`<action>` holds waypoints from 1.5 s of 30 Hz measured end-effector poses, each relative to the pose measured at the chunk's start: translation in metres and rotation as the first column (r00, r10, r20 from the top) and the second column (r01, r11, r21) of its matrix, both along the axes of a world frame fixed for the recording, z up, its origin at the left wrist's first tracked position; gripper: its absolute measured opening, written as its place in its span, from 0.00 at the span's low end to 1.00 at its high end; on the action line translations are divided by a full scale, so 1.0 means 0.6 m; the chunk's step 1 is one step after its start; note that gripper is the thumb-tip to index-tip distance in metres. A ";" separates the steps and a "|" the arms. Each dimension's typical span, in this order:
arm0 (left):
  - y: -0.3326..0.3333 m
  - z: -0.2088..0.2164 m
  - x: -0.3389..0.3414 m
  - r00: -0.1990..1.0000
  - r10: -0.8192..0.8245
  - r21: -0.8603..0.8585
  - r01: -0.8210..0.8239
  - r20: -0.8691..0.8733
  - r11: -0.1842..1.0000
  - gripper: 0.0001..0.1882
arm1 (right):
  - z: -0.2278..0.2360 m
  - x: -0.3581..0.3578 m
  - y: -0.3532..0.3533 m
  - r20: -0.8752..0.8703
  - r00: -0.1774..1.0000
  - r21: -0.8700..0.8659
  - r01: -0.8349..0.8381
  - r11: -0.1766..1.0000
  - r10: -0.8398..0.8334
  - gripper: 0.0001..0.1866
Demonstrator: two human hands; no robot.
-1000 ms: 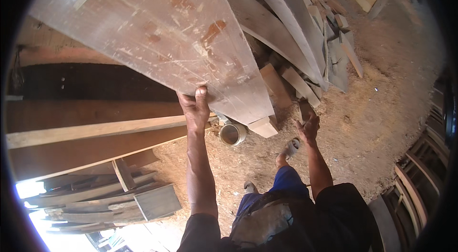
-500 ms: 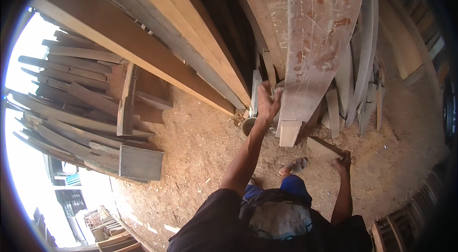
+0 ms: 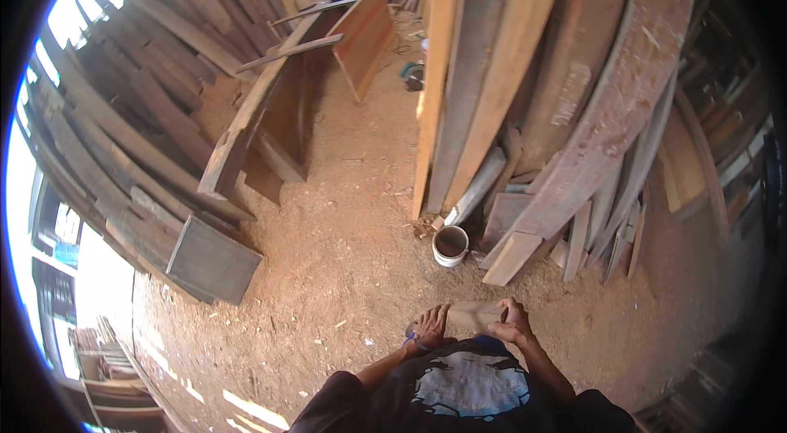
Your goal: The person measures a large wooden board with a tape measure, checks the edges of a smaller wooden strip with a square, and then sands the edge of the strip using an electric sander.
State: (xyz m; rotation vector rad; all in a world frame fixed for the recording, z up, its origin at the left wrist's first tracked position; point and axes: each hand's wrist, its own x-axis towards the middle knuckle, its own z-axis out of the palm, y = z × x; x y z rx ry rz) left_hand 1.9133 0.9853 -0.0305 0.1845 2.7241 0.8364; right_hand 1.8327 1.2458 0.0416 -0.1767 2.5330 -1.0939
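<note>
On the near side of the bucket (image 3: 449, 260), the left hand (image 3: 430, 324) and right hand (image 3: 514, 323) are gripping a board (image 3: 473, 316); uneven grip would be risking a drop.

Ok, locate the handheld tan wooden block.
Low in the head view, right of centre, the block spans left hand to right hand below the white round bucket.

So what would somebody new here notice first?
Probably the long, scratched board with reddish patches, on the right side. Then the round white bucket on the floor, left of that board's lower end. Near the bottom, the left hand and right hand hold a short piece of wood.
</note>
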 end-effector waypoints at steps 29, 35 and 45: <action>-0.525 0.268 -0.118 0.726 0.684 0.868 -0.378 0.062 0.322 0.50 | 0.071 -0.256 -0.663 0.194 0.665 -0.489 -0.572 0.658 0.722 0.55; -0.624 0.337 -0.264 0.702 0.712 0.960 -0.213 0.022 0.180 0.53 | 0.049 -0.359 -0.773 0.149 0.438 -0.348 -0.816 0.461 0.887 0.54; -0.797 0.462 -0.476 0.470 0.883 0.982 0.163 0.002 -0.090 0.49 | 0.159 -0.602 -0.922 -0.105 0.600 -0.287 -0.782 0.553 0.793 0.55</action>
